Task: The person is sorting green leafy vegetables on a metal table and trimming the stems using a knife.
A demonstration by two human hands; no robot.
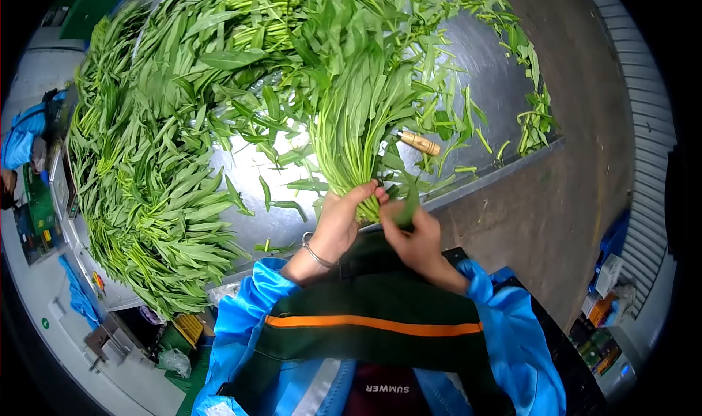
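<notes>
The bunch of leafy greens (pixel 362 116) is held at the near edge of the metal surface (pixel 475 58), with its stem ends turned toward the person and its leafy tops spread toward the far edge. Its stems are gripped near their ends by the left hand (pixel 338 226), whose fingers are closed around them; a bracelet (pixel 318 252) is worn on that wrist. Just beside the stem ends, a leaf (pixel 404 205) appears to be pinched between the thumb and bent fingers of the right hand (pixel 418 242); whether it is joined to the bunch cannot be told.

The left and far edges of the surface are covered by a large heap of greens (pixel 146 175). A wooden-handled tool (pixel 420 143) is laid to the right of the bunch, near the near edge, its metal end partly hidden. Scraps (pixel 537 120) are scattered along the right edge, down to the near right corner.

From how the 2 hands are set, the step in hand is judged to be the tidying of this 1 bunch. For the next move, a steady grip on the stems seems to be called for, with the leaf drawn clear so that no other stems are pulled loose.
</notes>
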